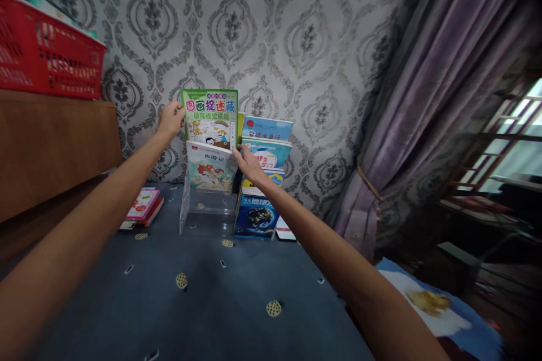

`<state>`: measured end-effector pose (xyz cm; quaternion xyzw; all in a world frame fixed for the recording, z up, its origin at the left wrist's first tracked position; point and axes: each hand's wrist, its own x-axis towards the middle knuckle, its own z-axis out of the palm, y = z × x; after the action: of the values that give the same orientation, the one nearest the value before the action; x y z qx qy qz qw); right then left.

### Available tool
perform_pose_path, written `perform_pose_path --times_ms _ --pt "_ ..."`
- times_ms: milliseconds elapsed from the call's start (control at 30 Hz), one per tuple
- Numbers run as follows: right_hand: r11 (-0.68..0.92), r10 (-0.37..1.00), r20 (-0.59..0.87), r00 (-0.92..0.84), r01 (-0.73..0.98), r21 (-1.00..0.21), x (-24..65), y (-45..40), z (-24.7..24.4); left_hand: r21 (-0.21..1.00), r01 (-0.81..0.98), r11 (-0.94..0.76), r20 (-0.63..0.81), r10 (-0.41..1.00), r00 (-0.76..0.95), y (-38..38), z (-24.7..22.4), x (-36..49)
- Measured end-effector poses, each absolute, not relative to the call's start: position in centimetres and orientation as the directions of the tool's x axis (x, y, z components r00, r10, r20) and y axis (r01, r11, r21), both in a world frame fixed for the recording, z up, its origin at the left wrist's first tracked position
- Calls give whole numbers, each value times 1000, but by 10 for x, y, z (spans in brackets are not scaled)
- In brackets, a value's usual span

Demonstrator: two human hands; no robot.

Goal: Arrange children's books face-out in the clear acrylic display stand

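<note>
Green-bordered book [210, 117] stands upright; cover facing out.

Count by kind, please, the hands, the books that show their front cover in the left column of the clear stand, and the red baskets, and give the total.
Hands: 2 (left hand, right hand)
Books, left column: 2 (green-bordered book, pale book)
Red baskets: 1 (red basket)
Total: 5

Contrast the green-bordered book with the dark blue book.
The green-bordered book has the left hand and right hand at its edges; the dark blue book has neither.
The green-bordered book stands higher and farther left than the dark blue book.
Both covers bear Chinese characters and pictures.
</note>
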<state>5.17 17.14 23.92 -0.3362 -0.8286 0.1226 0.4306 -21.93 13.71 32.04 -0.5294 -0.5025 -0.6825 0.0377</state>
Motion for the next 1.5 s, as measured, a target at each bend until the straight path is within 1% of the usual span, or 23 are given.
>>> perform_pose_path --times_ms 133,233,433,533,600,767,900,1033,1233,1500 --pt "761 646 658 -387 391 -517 53 177 229 665 582 -468 742 506 -440 131 317 -218" --pt "756 649 647 -402 440 -485 54 177 221 671 561 -485 734 541 -411 127 311 -219" --pt "769 615 686 -389 491 -410 54 172 216 671 541 -507 707 656 -263 126 294 -214" --pt "770 606 695 -388 504 -390 54 171 218 671 500 -547 712 662 -232 130 289 -210" --pt "771 603 698 -387 506 -386 54 172 218 679 470 -564 714 654 -248 133 286 -209" --pt "774 599 716 -358 489 -402 52 174 212 685 437 -583 721 628 -293 133 285 -217" --pt "796 573 752 -325 438 -417 51 179 207 696 367 -618 718 595 -360 134 289 -223" --pt "806 557 766 -321 431 -405 49 187 207 741 330 -585 671 665 -327 140 283 -222" --pt "743 634 713 -298 488 -457 47 194 207 788 313 -531 611 738 -286 146 253 -214" --pt "772 615 753 -234 372 -515 43 189 202 810 306 -501 577 776 -256 128 239 -216"
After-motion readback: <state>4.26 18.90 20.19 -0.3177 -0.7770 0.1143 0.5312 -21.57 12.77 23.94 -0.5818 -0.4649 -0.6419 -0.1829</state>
